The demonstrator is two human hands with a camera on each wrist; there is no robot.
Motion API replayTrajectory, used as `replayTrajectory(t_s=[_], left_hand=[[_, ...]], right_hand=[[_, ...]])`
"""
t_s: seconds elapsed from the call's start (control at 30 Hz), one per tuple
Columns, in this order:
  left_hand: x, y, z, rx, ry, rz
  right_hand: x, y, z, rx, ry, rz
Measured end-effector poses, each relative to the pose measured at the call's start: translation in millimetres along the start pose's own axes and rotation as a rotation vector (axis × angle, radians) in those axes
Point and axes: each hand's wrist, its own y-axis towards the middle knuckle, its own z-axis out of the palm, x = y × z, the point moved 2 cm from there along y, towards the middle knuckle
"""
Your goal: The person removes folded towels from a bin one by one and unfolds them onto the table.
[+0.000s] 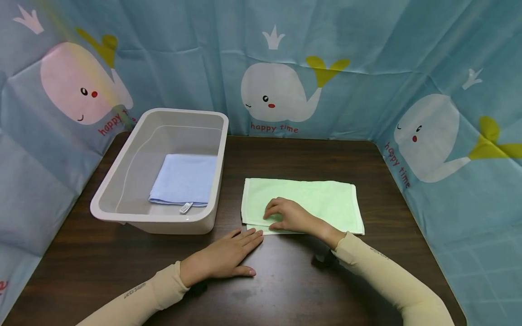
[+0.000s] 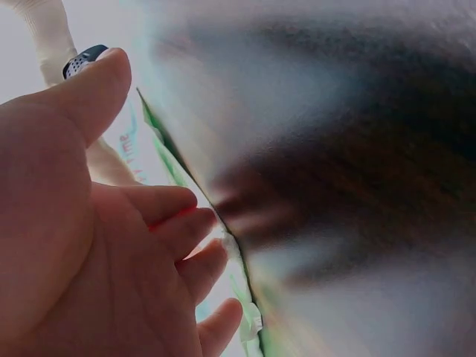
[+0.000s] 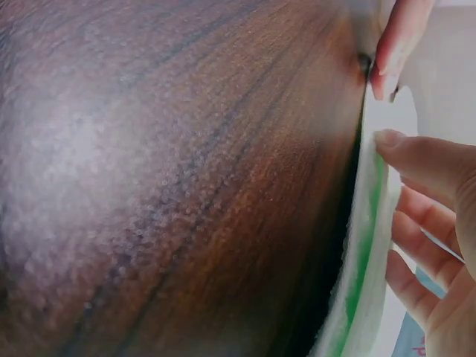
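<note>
A light green towel (image 1: 322,199) lies folded on the dark wooden table, its upper layer set slightly back from the lower layer's near edge. My right hand (image 1: 291,216) rests on its near left part, fingers bent and thumb apart from them. In the right wrist view the thumb (image 3: 394,143) touches the edge of the towel (image 3: 364,253), while the other fingertips lie against its top. My left hand (image 1: 228,253) is spread flat on the table, fingertips right at the towel's near left corner. In the left wrist view its fingers (image 2: 201,268) are nearly straight.
A grey plastic basin (image 1: 161,217) stands left of the towel, holding a folded blue towel (image 1: 183,176) with a white tag (image 1: 186,208). Blue curtains (image 1: 204,59) printed with whales hang behind the table (image 1: 293,154) and along both sides.
</note>
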Motion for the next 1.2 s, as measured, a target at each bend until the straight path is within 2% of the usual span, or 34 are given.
replayTrajectory(t_s=[0.43, 0.73, 0.97, 1.2], left_hand=[[-0.1, 0.2, -0.2, 0.007, -0.009, -0.011], [-0.5, 0.3, 0.0, 0.013, -0.007, -0.016], [-1.2, -0.4, 0.2, -0.011, -0.013, -0.034], [-0.3, 0.3, -0.3, -0.005, -0.012, -0.035]], right_hand=[[3.8, -0.5, 4.2, -0.047, -0.053, -0.022], [3.8, -0.6, 4.7, -0.111, -0.118, -0.062], [0.8, -1.4, 1.4, -0.106, -0.051, 0.004], [-7.4, 0.8, -15.4, -0.121, 0.094, 0.081]])
